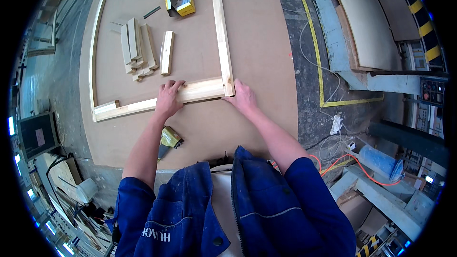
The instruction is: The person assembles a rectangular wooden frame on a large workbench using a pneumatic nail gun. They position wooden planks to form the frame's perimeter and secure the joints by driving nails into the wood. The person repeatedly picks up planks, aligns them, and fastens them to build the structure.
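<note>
A pale wooden frame lies on a large brown board, its near rail (pixel 126 109) meeting the right rail (pixel 220 24) at the near right corner. Along the inner side of the near rail, a short wood block (pixel 203 87) sits against that corner. My left hand (pixel 169 97) is wrapped over the near rail at the block's left end. At the corner, my right hand (pixel 243 96) presses the rails' outer side, thumb below and fingers round the right rail's end. A yellow-green nail gun (pixel 171 138) lies near my left forearm.
Short wood blocks (pixel 137 47) are stacked inside the frame, with a single block (pixel 167 52) beside them. Beyond lie a dark staple strip (pixel 152 12) and an opened yellow box (pixel 187 7). An orange hose (pixel 366 173) and tangled cables run along the floor at right.
</note>
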`<state>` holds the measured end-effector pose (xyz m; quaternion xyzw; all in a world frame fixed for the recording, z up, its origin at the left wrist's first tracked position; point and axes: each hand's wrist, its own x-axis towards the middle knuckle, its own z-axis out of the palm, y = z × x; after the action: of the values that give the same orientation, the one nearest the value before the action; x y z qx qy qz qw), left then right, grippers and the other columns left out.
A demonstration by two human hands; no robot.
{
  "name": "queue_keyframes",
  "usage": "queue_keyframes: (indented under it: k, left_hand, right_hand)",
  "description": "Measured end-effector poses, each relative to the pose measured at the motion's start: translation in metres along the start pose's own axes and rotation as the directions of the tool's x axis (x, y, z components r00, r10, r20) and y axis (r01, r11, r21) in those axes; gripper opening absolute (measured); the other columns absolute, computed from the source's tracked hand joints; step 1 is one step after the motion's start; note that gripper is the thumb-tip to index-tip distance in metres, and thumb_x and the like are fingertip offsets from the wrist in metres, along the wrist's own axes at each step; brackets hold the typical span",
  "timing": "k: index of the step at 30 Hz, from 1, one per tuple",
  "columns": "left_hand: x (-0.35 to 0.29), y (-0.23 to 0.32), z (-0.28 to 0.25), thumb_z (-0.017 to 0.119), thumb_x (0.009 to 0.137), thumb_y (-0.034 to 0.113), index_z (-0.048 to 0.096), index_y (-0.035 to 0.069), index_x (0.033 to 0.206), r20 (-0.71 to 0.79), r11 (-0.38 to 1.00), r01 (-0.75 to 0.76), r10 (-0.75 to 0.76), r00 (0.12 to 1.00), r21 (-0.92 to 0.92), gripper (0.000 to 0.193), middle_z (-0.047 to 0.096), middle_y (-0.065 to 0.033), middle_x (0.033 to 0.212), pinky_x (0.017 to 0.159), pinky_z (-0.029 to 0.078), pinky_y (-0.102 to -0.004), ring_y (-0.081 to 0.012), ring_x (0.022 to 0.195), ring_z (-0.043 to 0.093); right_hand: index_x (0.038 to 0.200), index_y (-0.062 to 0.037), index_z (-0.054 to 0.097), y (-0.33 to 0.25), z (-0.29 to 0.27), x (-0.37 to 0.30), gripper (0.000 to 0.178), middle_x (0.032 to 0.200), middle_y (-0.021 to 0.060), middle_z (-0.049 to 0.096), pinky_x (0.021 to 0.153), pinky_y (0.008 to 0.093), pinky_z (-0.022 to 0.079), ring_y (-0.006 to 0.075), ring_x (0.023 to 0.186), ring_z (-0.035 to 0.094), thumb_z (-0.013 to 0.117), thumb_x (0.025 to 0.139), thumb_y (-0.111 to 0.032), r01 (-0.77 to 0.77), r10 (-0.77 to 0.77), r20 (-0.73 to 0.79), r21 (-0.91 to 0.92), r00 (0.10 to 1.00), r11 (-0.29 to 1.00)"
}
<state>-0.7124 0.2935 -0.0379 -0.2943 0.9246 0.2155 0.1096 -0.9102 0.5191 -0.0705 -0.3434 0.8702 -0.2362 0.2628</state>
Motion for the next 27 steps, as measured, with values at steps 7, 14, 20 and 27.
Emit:
queue_keyframes:
  k: [7, 14, 20, 27]
  left_hand:
    - [-0.005, 0.002, 0.0, 0.083, 0.061, 0.001, 0.054, 0.02, 0.141, -0.033, 1.0, -0.002, 0.002, 0.999, 0.002, 0.087, 0.054, -0.0121, 0.133, 0.111, 0.046, -0.0461, -0.0388, 0.122, 0.052]
    - [-0.025, -0.018, 0.016, 0.094, 0.066, 0.039, 0.047, 0.023, 0.151, -0.299, 0.99, -0.041, -0.001, 0.954, -0.135, 0.099, 0.048, -0.0139, 0.147, 0.119, 0.036, -0.05, -0.0389, 0.138, 0.043]
    - [-0.048, -0.131, 0.026, 0.089, 0.071, 0.052, 0.038, -0.011, 0.147, -0.292, 0.322, 0.544, -0.946, 0.143, -0.775, 0.111, 0.043, -0.0295, 0.146, 0.117, 0.035, -0.0503, -0.0403, 0.139, 0.039]
    - [-0.041, -0.176, 0.023, 0.087, 0.066, 0.05, 0.035, -0.004, 0.152, 0.079, -0.082, 0.567, -0.996, -0.03, -0.82, 0.114, 0.042, -0.0287, 0.145, 0.116, 0.039, -0.0459, -0.039, 0.139, 0.041]
  right_hand:
    - [0.14, -0.0087, 0.048, -0.006, -0.012, 0.01, 0.083, 0.15, 0.0231, 0.043, 0.111, 0.0492, 0.045, 0.0406, 0.138, 0.045, 0.092, 0.072, -0.029, 0.118, -0.117, 0.011, -0.079, 0.993, 0.99]
    - [0.156, -0.0266, 0.041, -0.005, -0.013, 0.041, 0.095, 0.17, 0.0226, 0.01, 0.127, 0.0515, 0.026, 0.0475, 0.155, 0.011, 0.087, 0.073, -0.019, 0.429, -0.393, 0.294, -0.066, 0.871, 0.901]
    - [0.155, -0.0233, 0.04, -0.004, -0.015, 0.041, 0.096, 0.169, 0.0211, 0.009, 0.127, 0.0552, 0.026, 0.0508, 0.154, 0.009, 0.089, 0.073, -0.02, 0.403, -0.333, 0.364, -0.136, 0.87, 0.905]
    - [0.156, -0.0221, 0.037, -0.003, -0.012, 0.043, 0.099, 0.169, 0.0207, 0.008, 0.127, 0.0557, 0.025, 0.0517, 0.154, 0.005, 0.09, 0.074, -0.024, 0.407, -0.315, 0.395, -0.175, 0.863, 0.897]
